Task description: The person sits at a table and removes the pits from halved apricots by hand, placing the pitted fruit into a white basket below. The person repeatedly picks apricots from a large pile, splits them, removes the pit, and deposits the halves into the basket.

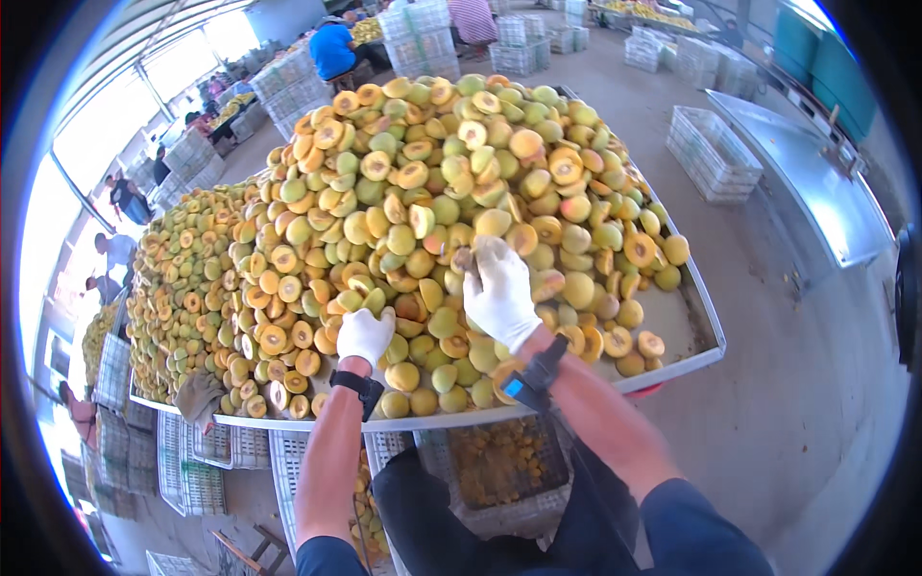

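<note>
A large heap of halved yellow-green peaches (384,226) covers a metal-rimmed table (706,298) before me; many show orange flesh and a hollow where the stone sat. My right hand (501,296), in a white glove with soiled fingertips, reaches into the middle of the heap. Its fingers are bent at a dark brownish piece (463,259), too small to make out well. Nearer the front rim, my left hand (366,336), also gloved in white, is closed low over the peaches. Whatever its curled fingers hold is hidden from view.
Below the table's front edge stands a dark crate (507,463) with fruit pieces, between my legs. White plastic crates (713,154) sit on the floor at right, near a metal table (807,173). A grey cloth (199,397) hangs on the rim. Other people work farther back.
</note>
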`<state>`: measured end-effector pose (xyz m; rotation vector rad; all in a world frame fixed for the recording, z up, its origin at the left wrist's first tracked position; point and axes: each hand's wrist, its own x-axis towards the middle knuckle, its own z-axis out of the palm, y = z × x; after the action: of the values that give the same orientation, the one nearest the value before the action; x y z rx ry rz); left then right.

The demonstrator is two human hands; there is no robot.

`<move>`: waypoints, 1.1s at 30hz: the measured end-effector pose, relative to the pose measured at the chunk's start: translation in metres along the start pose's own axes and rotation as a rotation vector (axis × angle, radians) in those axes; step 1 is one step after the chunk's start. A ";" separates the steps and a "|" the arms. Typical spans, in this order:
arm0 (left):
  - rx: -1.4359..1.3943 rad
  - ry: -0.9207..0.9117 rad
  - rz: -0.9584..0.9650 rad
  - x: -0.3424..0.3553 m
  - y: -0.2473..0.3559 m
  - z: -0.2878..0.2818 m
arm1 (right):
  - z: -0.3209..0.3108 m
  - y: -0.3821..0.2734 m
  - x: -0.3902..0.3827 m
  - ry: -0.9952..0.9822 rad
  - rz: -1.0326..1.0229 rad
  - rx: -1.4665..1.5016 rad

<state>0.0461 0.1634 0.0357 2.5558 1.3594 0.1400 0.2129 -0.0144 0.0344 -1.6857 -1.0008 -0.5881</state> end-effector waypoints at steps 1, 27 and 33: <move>0.066 -0.109 0.036 0.003 0.000 -0.026 | -0.008 -0.010 0.011 -0.185 0.050 0.072; -0.474 0.279 0.391 0.454 0.024 -0.187 | 0.104 0.201 0.400 -0.680 0.042 -0.325; -0.466 -0.263 0.546 0.466 0.061 -0.163 | 0.117 0.256 0.376 -0.640 0.070 0.074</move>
<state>0.3248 0.5437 0.1953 2.3593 0.4449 0.1809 0.6182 0.1923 0.1532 -1.8732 -1.3789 0.0556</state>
